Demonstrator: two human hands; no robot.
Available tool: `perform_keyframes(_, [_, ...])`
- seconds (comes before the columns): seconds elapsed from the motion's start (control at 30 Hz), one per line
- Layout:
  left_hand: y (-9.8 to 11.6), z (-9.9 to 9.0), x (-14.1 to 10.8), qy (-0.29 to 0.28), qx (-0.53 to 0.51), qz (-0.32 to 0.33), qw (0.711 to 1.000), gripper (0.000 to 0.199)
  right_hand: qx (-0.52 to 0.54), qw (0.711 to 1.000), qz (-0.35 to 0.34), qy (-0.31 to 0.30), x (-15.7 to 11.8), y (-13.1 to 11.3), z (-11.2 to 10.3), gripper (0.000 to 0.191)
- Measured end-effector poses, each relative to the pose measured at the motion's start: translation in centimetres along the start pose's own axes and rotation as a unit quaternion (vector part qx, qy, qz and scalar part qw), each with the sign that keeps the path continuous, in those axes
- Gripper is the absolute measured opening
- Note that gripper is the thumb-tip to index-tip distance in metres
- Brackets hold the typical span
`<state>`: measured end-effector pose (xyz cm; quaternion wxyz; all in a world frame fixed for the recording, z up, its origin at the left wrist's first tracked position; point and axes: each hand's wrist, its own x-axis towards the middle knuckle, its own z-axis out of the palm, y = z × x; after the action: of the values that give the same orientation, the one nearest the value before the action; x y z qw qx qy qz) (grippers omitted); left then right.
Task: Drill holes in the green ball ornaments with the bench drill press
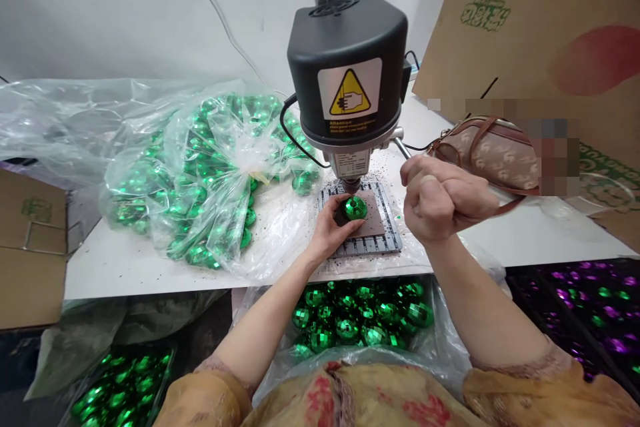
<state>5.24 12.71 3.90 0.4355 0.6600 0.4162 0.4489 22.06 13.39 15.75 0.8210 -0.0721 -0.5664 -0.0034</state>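
**A:** What's the left grip [327, 230] doing?

**B:** It's closed around a green mirror ball [355, 208], with the fingers cupping the ball's near side and pressing it down.

**A:** Where exactly is the ball?

**B:** On a brown pad [373, 230] that lies on a slotted grey plate [360, 247]. It's right under the chuck [351, 185] of a drill press [347, 67], very close to the tip, though I can't say if they touch.

**A:** And the right grip [445, 200]?

**B:** Clenched into a tight fist, raised off the counter [150, 273] just beside the press lever [403, 148]. The fingers hide the palm, so it's hard to say whether anything small is inside.

**A:** What else is nearby?

**B:** A clear plastic bag [200, 173] of green balls lies left of the press. More green balls [360, 313] sit in an open bag below the counter's edge, and a tan purse [485, 160] lies behind the fist.
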Motion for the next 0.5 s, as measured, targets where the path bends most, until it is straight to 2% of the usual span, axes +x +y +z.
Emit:
perform_keyframes(0.07, [0.0,0.1,0.1,0.002,-0.001,0.005,1.000,0.059,-0.004,1.000,0.022,0.015,0.7,-0.2,0.4,0.055])
perform_keyframes(0.17, [0.1,0.4,0.3,0.023,0.010,0.011,1.000,0.059,-0.009,0.995,0.083,0.050,3.3,-0.4,1.6,0.054])
perform_keyframes(0.27, [0.8,0.4,-0.2,0.086,0.048,0.024,0.995,0.053,0.013,0.989,0.135,0.060,6.3,0.0,2.9,0.049])
perform_keyframes(0.37, [2.2,-0.7,-2.7,0.148,0.108,0.086,0.979,0.048,0.048,0.985,0.157,0.055,7.8,0.4,3.5,0.054])
perform_keyframes(0.43, [2.9,-1.9,-5.8,0.123,0.145,0.155,0.969,0.048,0.043,0.985,0.159,0.048,7.9,0.5,3.5,0.054])
perform_keyframes(0.5, [2.8,-3.1,-9.5,0.039,0.173,0.213,0.961,0.050,0.027,0.985,0.166,0.040,7.9,0.5,3.5,0.052])
